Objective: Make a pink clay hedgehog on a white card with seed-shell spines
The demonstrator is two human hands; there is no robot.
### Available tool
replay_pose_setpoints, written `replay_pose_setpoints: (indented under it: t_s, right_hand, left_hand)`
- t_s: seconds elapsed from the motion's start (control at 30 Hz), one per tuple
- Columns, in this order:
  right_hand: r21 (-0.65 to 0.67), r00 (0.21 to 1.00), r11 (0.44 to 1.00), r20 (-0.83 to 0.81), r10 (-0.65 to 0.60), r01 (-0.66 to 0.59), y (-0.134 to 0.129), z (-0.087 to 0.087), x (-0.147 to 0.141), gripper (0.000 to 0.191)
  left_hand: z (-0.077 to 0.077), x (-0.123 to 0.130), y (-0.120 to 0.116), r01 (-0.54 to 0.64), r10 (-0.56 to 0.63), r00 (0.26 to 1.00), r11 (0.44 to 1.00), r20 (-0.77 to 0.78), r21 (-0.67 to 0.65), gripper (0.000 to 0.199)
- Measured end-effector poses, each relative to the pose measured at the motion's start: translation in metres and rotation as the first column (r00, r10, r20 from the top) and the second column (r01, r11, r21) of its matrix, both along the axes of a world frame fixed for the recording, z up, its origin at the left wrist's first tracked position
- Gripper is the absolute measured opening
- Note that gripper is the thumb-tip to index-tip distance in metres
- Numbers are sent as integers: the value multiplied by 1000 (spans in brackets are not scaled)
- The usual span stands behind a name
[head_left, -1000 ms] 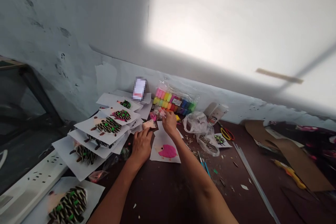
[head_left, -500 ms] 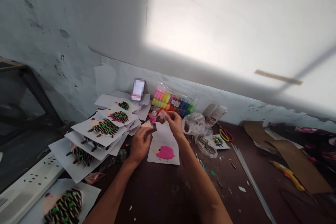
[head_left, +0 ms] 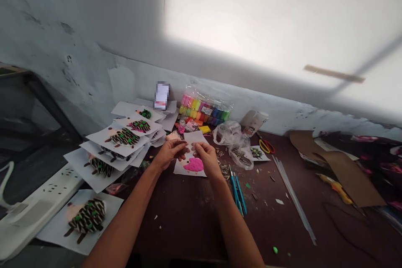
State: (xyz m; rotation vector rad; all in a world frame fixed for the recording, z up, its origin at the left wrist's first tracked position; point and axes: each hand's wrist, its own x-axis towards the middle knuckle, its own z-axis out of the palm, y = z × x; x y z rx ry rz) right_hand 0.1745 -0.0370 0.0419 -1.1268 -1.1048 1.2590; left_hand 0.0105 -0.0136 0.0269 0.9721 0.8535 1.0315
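Over the upper part of a white paper sheet (head_left: 194, 136), my two hands are close together. My right hand (head_left: 206, 158) is closed, pinching a small clear packet with brown clay (head_left: 190, 149). Facing it, my left hand (head_left: 169, 154) has its fingers pressed together at the packet's other side; what it grips is partly hidden. Below the hands a pink clay hedgehog (head_left: 194, 164) with a pale snout lies on the sheet. A pale clay packet (head_left: 173, 135) is just beyond my left hand.
Stacked hedgehog pictures (head_left: 125, 138) stand left, beside a white power strip (head_left: 47, 201). Behind are a phone (head_left: 162, 96) and a colourful clay pack (head_left: 205, 109). Blue-handled tweezers (head_left: 238, 194), a plastic bag (head_left: 240, 150), scissors (head_left: 266, 145), clear sticks (head_left: 293, 199) and a glue gun (head_left: 336, 188) lie right.
My right hand has come down and towards me with the brown packet. My left hand has left the pale packet and moved to meet it. Blue-handled tweezers now show more fully.
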Motion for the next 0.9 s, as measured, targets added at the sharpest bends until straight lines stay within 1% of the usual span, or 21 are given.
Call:
replay_pose_setpoints:
  t_s: [0.07, 0.13, 0.2, 0.27, 0.37, 0.43, 0.53, 0.6, 0.7, 0.77, 0.9]
  right_hand:
    - [-34, 999, 999, -46, 3, -5, 0, -4, 1, 36]
    - [-45, 997, 999, -70, -13, 10, -1, -8, 1, 31]
    - [-41, 998, 999, -61, -12, 10, -2, -10, 1, 24]
    - [-30, 999, 999, -32, 20, -21, -3, -11, 1, 19]
    - [-39, 998, 998, -16, 54, -55, -4, -12, 0, 17]
    - [-55, 1000, 998, -27, 14, -16, -4, -14, -1, 19]
    - [-56, 994, 993, -41, -105, 102, -3, -20, -3, 23]
    - [-29, 989, 990, -37, -142, 141, -2, -23, -3, 25]
    - [14, 994, 994, 9, -106, 105, -1, -25, 1, 19]
    - [17, 995, 996, 44, -85, 85, -1, -26, 4, 15]
    - [-3, 993, 995, 74, -95, 95, -1, -30, 7, 17]
  left_hand:
    - [-1, -1, 1, 2, -2, 1000, 1000, -7, -17, 56]
    - [-3, -2, 1, -23, 23, 1000, 999, -11, -37, 57]
    - [-6, -3, 2, -44, 42, 999, 998, -29, -39, 58]
    - [-9, -4, 3, -35, 34, 998, 999, -56, -19, 56]
    - [-11, -4, 4, -14, 15, 997, 1000, -78, 12, 54]
    - [-11, -3, 4, -12, 14, 997, 1000, -75, 18, 54]
    - [-13, -1, 4, -32, 32, 999, 999, -40, 2, 55]
    - [-15, 0, 4, -55, 55, 998, 998, -1, -15, 56]
    - [-20, 3, 5, -68, 69, 997, 997, 37, -17, 54]
    - [-24, 4, 4, -63, 63, 997, 998, 54, 1, 53]
    - [-31, 6, 1, -53, 49, 991, 998, 121, 25, 54]
